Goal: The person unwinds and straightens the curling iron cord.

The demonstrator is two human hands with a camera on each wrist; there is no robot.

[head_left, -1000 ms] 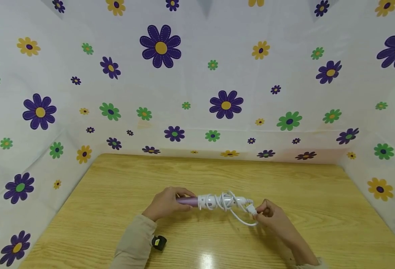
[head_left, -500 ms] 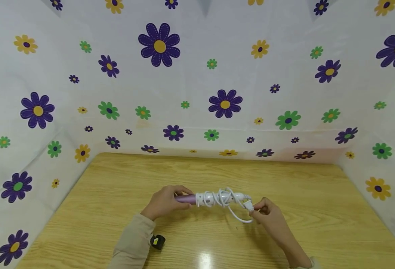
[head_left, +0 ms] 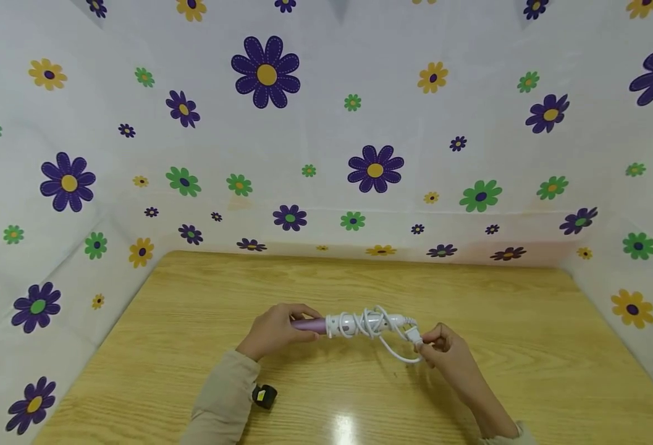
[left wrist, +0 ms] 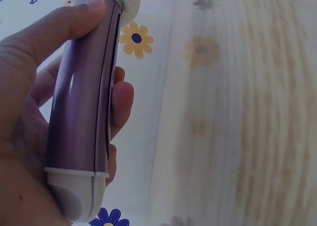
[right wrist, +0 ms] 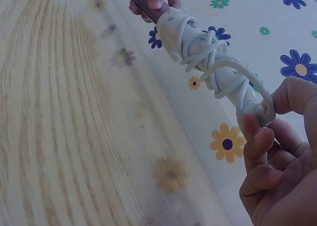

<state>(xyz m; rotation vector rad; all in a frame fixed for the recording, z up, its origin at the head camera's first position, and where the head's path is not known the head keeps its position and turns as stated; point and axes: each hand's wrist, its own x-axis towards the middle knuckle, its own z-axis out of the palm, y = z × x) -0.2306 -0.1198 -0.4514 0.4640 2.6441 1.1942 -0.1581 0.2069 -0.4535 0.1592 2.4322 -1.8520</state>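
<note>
Both closed: left grip (head_left: 273,332) round purple barrel (head_left: 311,326); right grip (head_left: 454,357) on plug (head_left: 414,335); far table edge (head_left: 359,264) well apart

Between the two forearms the wooden table (head_left: 326,395) lies open on the near side, and a hand could slip in there. Farther in, the wand (head_left: 349,323) and its plug (head_left: 413,335) bar the way from left hand (head_left: 275,330) to right hand (head_left: 453,357), a cord loop (head_left: 407,360) dipping nearward. Behind runs open wood, up to the flowered cloth (head_left: 315,130) walling back and sides.
</note>
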